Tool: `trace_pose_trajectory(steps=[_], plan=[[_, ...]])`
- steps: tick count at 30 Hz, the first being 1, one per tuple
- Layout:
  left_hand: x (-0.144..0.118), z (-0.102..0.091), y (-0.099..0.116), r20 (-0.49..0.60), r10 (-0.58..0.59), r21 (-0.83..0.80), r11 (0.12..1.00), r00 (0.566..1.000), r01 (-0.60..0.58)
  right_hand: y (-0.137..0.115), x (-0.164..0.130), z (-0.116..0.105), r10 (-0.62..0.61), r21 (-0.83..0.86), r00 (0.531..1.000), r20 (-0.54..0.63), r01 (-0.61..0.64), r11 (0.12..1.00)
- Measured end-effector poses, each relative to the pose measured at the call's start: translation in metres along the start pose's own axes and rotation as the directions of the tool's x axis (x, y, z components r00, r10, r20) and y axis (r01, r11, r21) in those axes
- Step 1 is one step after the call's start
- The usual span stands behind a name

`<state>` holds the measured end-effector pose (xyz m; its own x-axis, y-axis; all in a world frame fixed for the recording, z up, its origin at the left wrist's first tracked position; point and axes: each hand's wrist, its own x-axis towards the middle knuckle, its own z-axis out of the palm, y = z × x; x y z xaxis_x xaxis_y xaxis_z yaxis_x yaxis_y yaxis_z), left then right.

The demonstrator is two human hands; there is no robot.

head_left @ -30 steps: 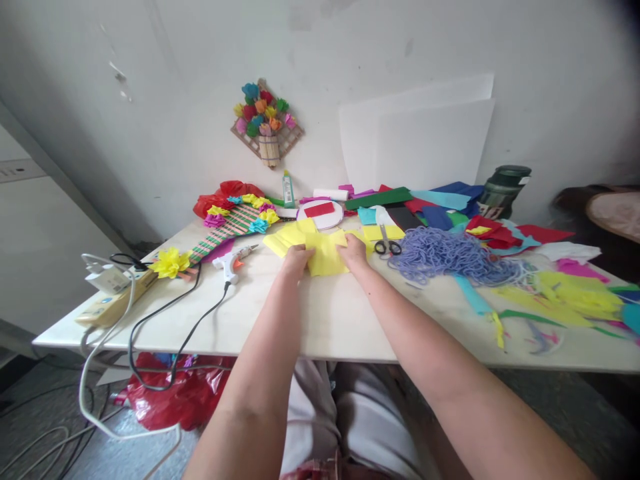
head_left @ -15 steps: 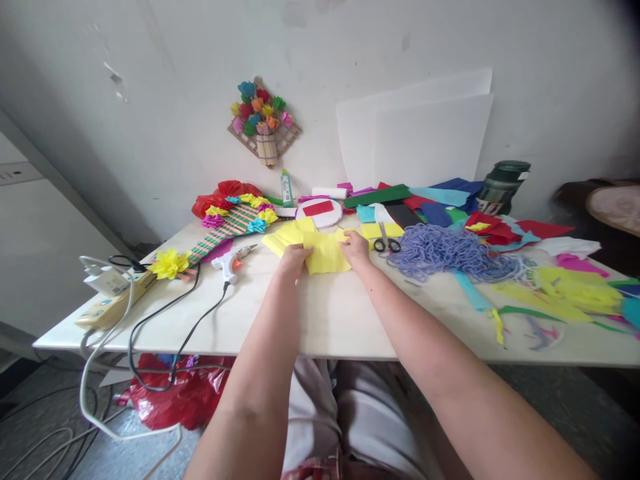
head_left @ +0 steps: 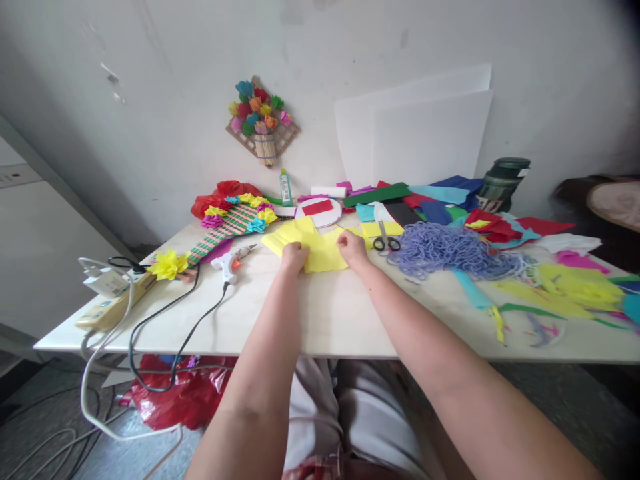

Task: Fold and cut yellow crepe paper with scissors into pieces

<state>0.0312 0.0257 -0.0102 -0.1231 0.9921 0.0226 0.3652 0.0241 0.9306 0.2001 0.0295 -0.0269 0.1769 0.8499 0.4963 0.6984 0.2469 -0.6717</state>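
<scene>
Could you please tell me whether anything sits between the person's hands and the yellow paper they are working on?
Nothing visible does. The left hand and the right hand both rest directly on the yellow crepe paper sheet. The black-handled scissors and white glue gun lie off to either side.

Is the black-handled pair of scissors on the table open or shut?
Shut, as far as shows: the black-handled scissors lie flat on yellow paper, blades together pointing away, handle loops side by side. Neither hand touches them.
</scene>
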Motion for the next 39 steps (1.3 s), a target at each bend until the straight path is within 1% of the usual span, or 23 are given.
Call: trace_pose_trajectory(steps=[3,5,11,19,23,26,32,35,39], plan=[[0.001,0.0,-0.001,-0.012,0.017,0.001,1.0,1.0,-0.017,0.001,0.001,0.002,-0.044,0.022,0.998,0.053,0.043,0.999],[0.002,0.0,-0.002,-0.023,0.035,0.025,0.999,0.999,-0.035,-0.001,0.002,0.003,-0.068,0.001,0.995,0.08,0.068,0.998],[0.007,0.0,-0.005,-0.046,0.122,0.213,0.971,0.991,-0.11,-0.007,-0.001,0.002,-0.15,-0.113,0.968,0.2,0.175,0.978],[0.007,0.003,-0.004,-0.095,0.165,0.282,0.95,0.982,-0.133,-0.007,-0.006,0.003,-0.166,-0.162,0.956,0.241,0.208,0.965],[0.006,0.002,-0.002,-0.09,0.162,0.34,0.932,0.983,-0.123,-0.009,-0.005,0.002,-0.173,-0.14,0.954,0.245,0.211,0.967],[0.004,0.002,0.001,-0.078,0.169,0.406,0.906,0.983,-0.123,-0.008,-0.004,0.004,-0.155,-0.138,0.959,0.236,0.191,0.972],[0.001,0.002,0.006,-0.049,0.171,0.53,0.84,0.984,-0.12,-0.003,-0.004,0.01,-0.133,-0.183,0.97,0.205,0.171,0.968],[0.002,0.0,0.005,-0.04,0.15,0.529,0.842,0.988,-0.106,-0.003,-0.005,0.009,-0.122,-0.204,0.97,0.212,0.166,0.965],[0.003,-0.003,0.003,-0.017,0.106,0.475,0.876,0.994,-0.085,-0.005,-0.006,0.007,-0.112,-0.244,0.963,0.247,0.173,0.954]])
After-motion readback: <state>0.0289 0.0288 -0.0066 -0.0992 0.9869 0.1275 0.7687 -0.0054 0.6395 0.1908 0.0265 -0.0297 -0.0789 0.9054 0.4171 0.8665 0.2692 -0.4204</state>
